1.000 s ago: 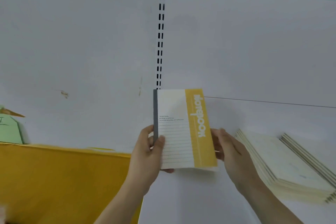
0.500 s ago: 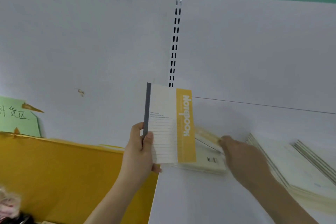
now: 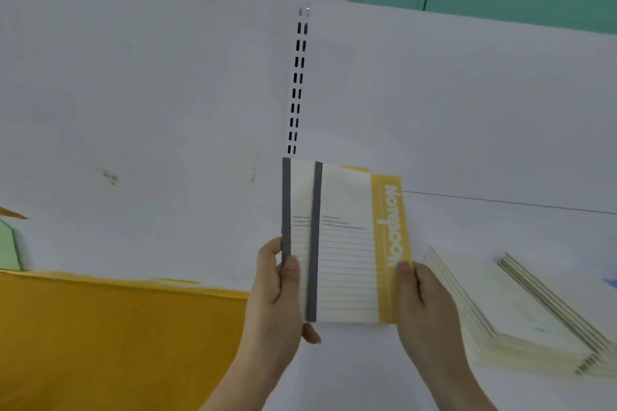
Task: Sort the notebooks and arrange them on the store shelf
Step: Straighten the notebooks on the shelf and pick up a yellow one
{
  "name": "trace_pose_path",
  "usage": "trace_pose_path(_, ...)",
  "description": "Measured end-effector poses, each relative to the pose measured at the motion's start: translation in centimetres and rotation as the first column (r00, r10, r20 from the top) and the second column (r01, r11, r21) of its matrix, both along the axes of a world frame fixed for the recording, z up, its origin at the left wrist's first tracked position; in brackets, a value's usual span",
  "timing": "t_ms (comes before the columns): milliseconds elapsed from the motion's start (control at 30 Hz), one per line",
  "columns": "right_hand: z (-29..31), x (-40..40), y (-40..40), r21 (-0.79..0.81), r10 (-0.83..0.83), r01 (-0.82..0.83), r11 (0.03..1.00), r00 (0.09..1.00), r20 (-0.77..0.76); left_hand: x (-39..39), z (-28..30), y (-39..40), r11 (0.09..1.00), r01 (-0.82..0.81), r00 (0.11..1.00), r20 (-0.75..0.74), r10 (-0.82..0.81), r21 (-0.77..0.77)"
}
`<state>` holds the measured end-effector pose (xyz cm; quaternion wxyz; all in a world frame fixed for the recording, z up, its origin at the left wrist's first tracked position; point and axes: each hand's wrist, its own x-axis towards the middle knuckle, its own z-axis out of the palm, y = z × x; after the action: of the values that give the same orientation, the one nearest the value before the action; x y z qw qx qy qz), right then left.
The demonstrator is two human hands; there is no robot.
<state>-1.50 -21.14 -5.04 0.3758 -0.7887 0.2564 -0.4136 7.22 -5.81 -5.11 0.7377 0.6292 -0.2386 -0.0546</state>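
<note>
1. Nearest, the left hand (image 3: pixel 277 294) pinches, thumb in front, the grey spine edge of a cream notebook (image 3: pixel 297 203) held upright.
2. Overlapping its front, a second cream lined notebook with a grey spine and yellow title band (image 3: pixel 347 243) is gripped at its yellow edge by the right hand (image 3: pixel 424 304) (fingers closed behind, thumb on the cover).
3. Both notebooks stand with long axes vertical, between the two hands, above the white shelf board (image 3: pixel 367 370).
4. Right of the held pair, well apart, a flat stack of cream notebooks (image 3: pixel 500 307) lies on the shelf, nearer the right hand.
5. Behind the pair rises a white slotted upright (image 3: pixel 298 87).
</note>
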Motion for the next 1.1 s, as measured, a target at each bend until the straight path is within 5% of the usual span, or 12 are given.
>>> trace_pose_path(533,-0.3,-12.9,-3.9,0.122,0.005,-0.018,0.992,0.994,0.110,-11.0,0.9,-8.1,0.960,0.279,0.948,0.154,-0.280,0.027)
trace_pose_path(633,-0.7,-17.5,-6.6,0.121,-0.085,0.074,0.990,0.993,0.084,-15.0,0.9,-11.5,0.958,0.287,0.940,0.185,-0.287,0.025)
trace_pose_path(900,-1.6,-35.0,-17.2,-0.206,-0.268,0.233,0.950,0.949,-0.166,-30.2,0.5,-24.6,0.915,0.403,0.907,0.147,-0.396,-0.023)
trace_pose_path(1100,-0.7,-47.3,-25.3,-0.121,-0.289,0.266,0.956,0.922,-0.256,-40.0,0.5,-35.2,0.875,0.484,0.872,0.093,-0.480,-0.027)
